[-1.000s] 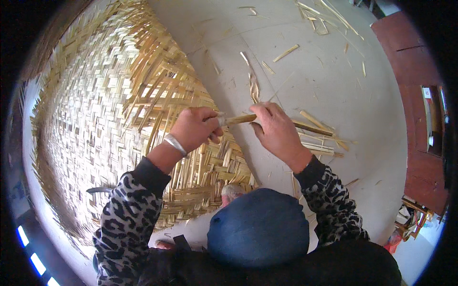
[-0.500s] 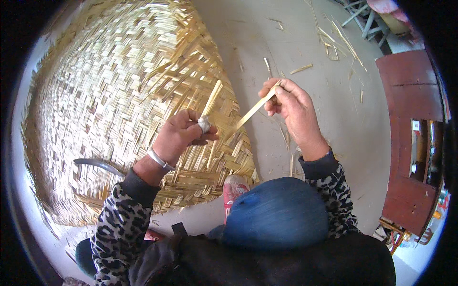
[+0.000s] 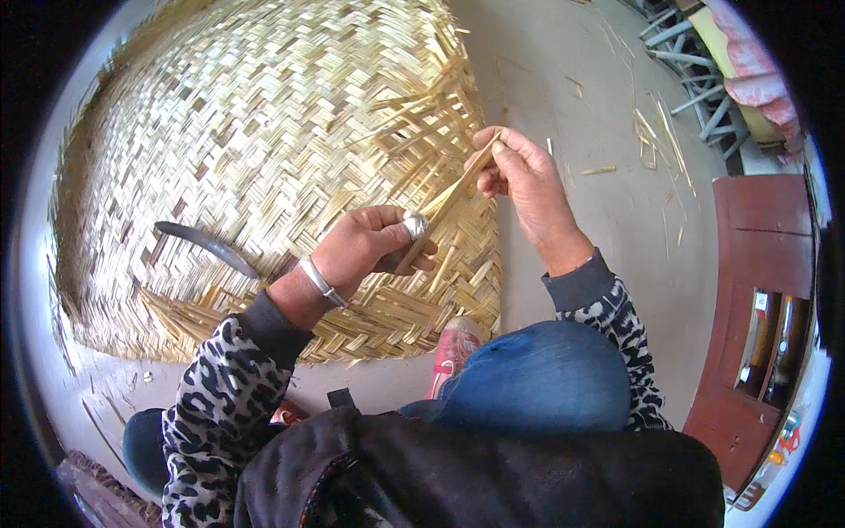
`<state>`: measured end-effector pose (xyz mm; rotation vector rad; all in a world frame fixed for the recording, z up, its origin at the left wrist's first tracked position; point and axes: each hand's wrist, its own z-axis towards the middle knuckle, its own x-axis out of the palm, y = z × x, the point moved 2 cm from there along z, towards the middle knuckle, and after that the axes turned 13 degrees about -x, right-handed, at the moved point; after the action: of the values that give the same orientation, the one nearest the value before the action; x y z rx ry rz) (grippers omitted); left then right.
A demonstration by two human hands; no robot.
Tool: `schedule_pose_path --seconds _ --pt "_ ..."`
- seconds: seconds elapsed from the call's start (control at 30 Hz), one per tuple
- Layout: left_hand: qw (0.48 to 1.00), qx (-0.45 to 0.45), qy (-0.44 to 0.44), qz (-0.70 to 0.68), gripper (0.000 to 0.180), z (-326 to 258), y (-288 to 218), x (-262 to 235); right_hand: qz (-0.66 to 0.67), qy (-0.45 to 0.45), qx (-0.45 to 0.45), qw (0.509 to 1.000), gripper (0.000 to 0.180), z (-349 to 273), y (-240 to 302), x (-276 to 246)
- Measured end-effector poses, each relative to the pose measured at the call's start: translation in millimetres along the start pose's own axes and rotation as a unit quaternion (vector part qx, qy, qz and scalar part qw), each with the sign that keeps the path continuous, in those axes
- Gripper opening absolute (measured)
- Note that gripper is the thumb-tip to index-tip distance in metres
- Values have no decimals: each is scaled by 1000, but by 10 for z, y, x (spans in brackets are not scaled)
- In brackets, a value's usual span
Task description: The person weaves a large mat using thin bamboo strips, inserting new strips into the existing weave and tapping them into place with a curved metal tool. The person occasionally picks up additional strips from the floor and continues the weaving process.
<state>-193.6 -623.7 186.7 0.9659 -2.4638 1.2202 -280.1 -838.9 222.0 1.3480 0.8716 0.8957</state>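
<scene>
A large woven mat (image 3: 264, 123) of pale, flat reed strips fills the left and middle, with loose strip ends along its right side. Above its lower right part my left hand (image 3: 359, 245), with white tape around one finger, is closed on the lower part of a reed strip (image 3: 455, 194). The strip slants up to my right hand (image 3: 526, 180), which pinches its upper end between thumb and fingers. Part of the strip is hidden behind my left fingers. A dark curved blade (image 3: 209, 247) lies on the mat, left of my left wrist.
Scattered reed scraps (image 3: 656, 141) lie on the grey floor (image 3: 598, 238) to the right. A dark red wooden cabinet (image 3: 764, 211) stands at the far right, with a metal-legged stand (image 3: 695, 66) beyond it. My shoe (image 3: 456, 348) is at the mat's near edge.
My right hand has come closer to my left. The strip it held apart, tilted down, now runs into my left fingers. The whole view has shifted, with the mat further right.
</scene>
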Motion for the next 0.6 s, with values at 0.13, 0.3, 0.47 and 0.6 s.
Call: schedule_pose_path --seconds 0.13,0.3,0.47,0.6 --pt "999 38 -34 -11 23 -138 -29 -100 -47 -4 28 998 23 160 6 199" --pt "993 73 -95 -1 22 -286 -70 -180 -15 12 21 1000 23 348 90 428" --pt "973 142 -142 112 27 -613 -399 -604 12 106 0 994 28 594 349 664" --pt "889 153 -235 361 20 -1290 -797 -1131 -347 122 -241 898 43 888 791 1155"
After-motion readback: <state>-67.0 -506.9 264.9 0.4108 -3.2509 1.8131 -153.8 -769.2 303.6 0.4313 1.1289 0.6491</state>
